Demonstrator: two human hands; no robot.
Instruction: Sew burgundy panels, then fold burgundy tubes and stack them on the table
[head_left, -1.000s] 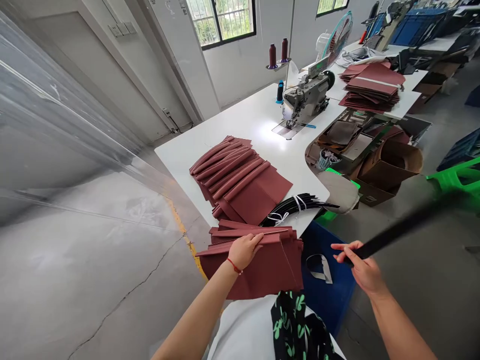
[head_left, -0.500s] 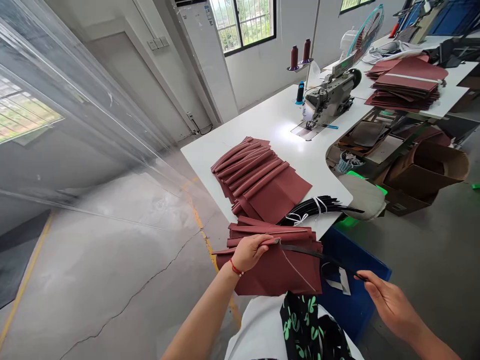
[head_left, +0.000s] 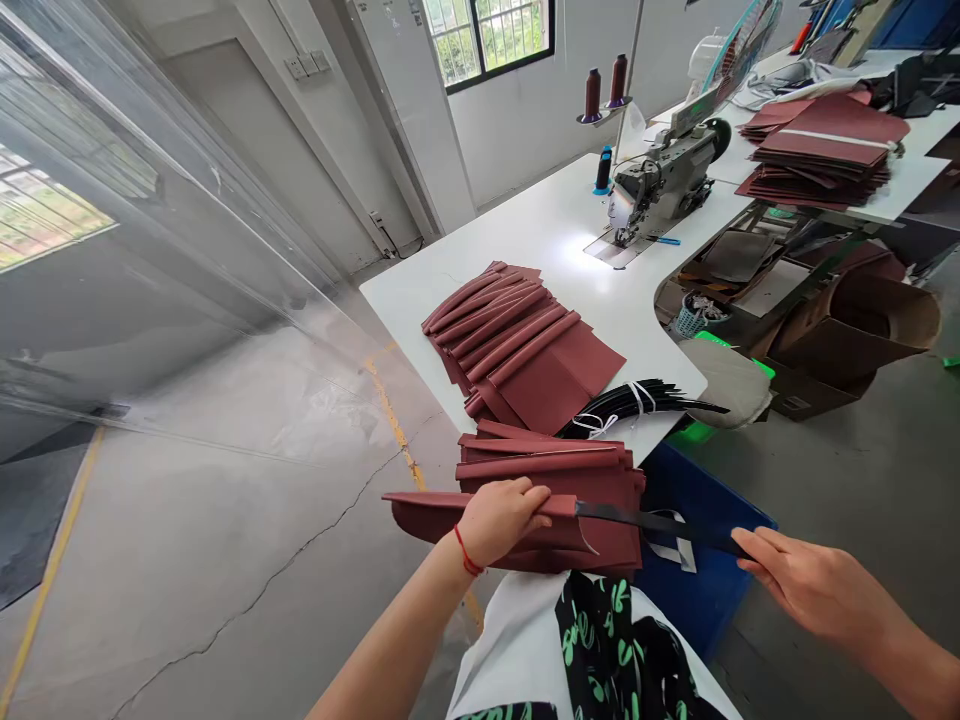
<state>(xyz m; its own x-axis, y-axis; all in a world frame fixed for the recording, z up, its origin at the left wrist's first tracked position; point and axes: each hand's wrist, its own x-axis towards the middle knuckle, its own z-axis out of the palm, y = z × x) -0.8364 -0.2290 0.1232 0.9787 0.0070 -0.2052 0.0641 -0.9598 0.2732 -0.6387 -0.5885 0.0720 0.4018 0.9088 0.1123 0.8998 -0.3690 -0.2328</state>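
My left hand [head_left: 501,520], with a red cord at the wrist, is closed on the tubular edge of a maroon leather-like panel [head_left: 427,515]. A flat black strip [head_left: 660,522] sticks out of the open end of that edge. My right hand [head_left: 795,580] grips the strip's other end, off to the right. Beneath and behind the held panel lies a stack of maroon panels [head_left: 547,462] with rolled edges. Another fanned pile of maroon panels [head_left: 517,340] rests farther up the table. Beside it is a bundle of black strips [head_left: 637,405] tied with white string.
A sewing machine [head_left: 660,185] with its lamp lit stands on the white table [head_left: 480,240], near thread cones [head_left: 592,97]. A blue bin [head_left: 697,590] sits below the table edge at right. Cardboard boxes [head_left: 862,330] stand beyond. Clear plastic sheeting [head_left: 225,250] hangs at left.
The held panel has turned and lifted, its left end now reaching farther left. My right hand has moved slightly right, still holding the strip.
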